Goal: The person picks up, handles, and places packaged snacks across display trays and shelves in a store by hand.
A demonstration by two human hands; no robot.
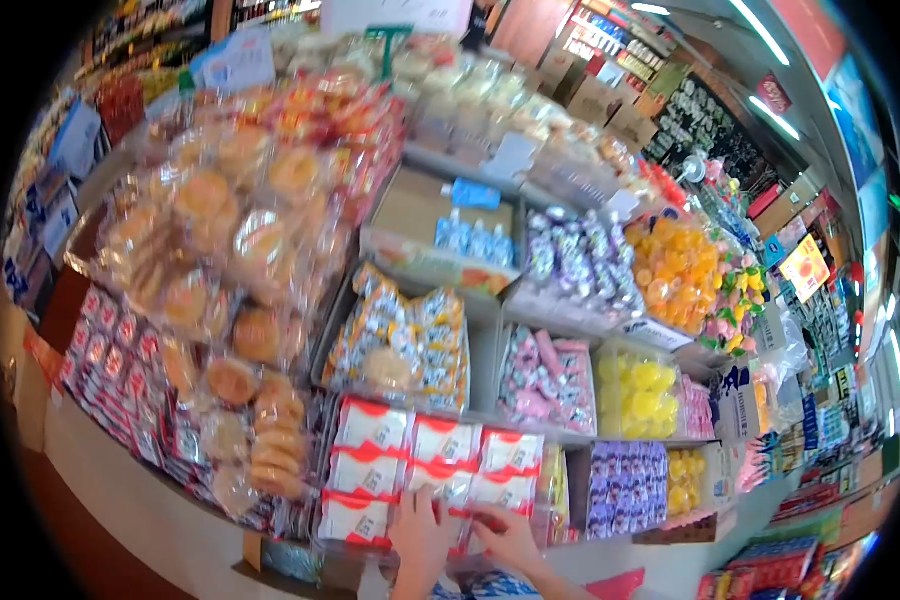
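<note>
Packets, red and white, stand in rows in the front middle of a stepped shop display; left hand on the lower middle ones, fingers slightly spread; right hand just beside it, fingers curled in at the lower right packets; cannot tell whether either grips one.

Display is split by pale dividers into bins; bagged buns heaped at left; orange-and-white packs directly behind the packets; behind those, a part-filled box with its brown inside showing; purple packs and yellow cups to the right.

Room: strip lights overhead at right; dark wall beyond; floor brownish at lower left; far shelves too blurred to read.
</note>
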